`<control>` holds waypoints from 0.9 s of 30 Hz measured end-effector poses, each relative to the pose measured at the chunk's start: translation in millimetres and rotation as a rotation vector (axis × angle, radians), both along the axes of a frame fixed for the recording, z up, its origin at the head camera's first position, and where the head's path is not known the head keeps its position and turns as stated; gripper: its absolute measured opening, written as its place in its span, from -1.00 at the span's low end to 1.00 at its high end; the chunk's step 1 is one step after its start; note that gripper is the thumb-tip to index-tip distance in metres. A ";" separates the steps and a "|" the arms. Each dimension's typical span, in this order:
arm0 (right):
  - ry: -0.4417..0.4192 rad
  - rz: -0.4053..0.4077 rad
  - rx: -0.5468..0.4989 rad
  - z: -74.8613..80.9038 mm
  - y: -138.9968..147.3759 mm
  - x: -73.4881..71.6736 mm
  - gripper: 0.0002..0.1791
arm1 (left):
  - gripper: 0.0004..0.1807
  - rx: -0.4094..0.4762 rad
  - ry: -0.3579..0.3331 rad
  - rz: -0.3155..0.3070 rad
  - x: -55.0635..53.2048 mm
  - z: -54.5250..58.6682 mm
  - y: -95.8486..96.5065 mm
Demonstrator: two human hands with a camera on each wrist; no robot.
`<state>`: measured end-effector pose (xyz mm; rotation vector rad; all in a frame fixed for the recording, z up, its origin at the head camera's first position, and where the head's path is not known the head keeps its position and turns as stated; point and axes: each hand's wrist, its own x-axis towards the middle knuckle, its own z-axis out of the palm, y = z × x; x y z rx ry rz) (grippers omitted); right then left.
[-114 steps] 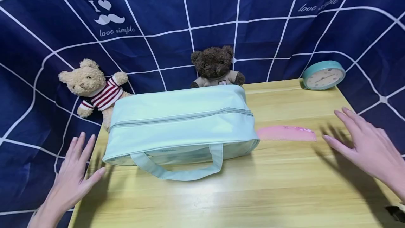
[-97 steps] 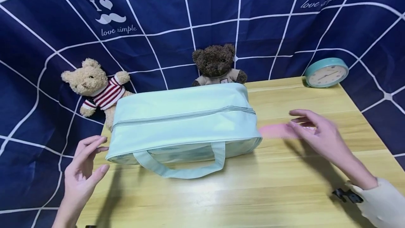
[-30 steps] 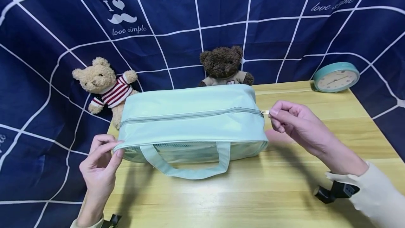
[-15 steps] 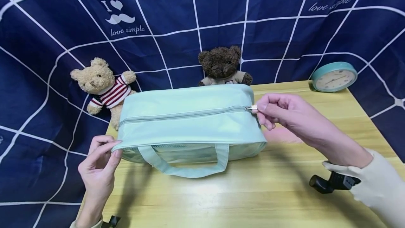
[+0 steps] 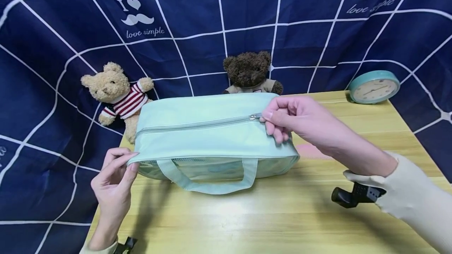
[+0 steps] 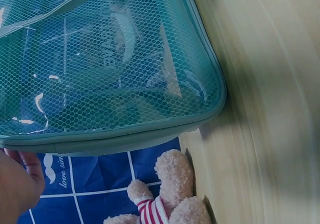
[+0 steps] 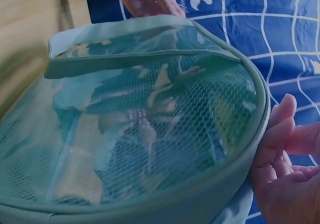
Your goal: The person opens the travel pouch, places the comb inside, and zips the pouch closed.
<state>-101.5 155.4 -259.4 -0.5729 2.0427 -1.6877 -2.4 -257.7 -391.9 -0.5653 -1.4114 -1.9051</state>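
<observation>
A mint-green bag [image 5: 212, 140] with a mesh and clear front lies on the wooden table, its strap handle [image 5: 215, 187] towards me. My right hand [image 5: 303, 122] pinches the metal zipper pull [image 5: 255, 117] between thumb and forefinger, on the right part of the bag's top. The fingers hide the zipper track to the right of the pull. My left hand [image 5: 113, 183] pinches the edging at the bag's front left corner. In the right wrist view, the curled fingers [image 7: 272, 154] of the right hand are close against the bag's rim.
A pink comb [image 5: 314, 151] lies right of the bag, partly covered by the right forearm. A teal clock [image 5: 375, 87] stands at the back right. A brown bear [image 5: 247, 69] and a tan bear in stripes [image 5: 121, 99] sit behind the bag. Blue checked cloth [image 5: 197, 11] surrounds the table.
Both hands came in from the sides and took hold of the bag's corner and the zipper pull. The right hand has since drawn the pull leftward from the bag's right end.
</observation>
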 end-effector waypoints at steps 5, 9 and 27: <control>-0.036 0.008 0.061 13.1 -18.8 2.1 -0.76 | -0.83 0.008 0.006 -0.007 -0.7 0.3 -1.1; -0.079 -0.001 0.061 19.6 -37.9 4.7 -0.78 | -0.82 0.022 0.016 -0.018 -0.2 -0.3 -2.4; -0.147 -0.057 -0.003 22.8 -108.1 13.9 -0.81 | -0.80 0.013 0.005 -0.019 3.5 -2.6 -0.3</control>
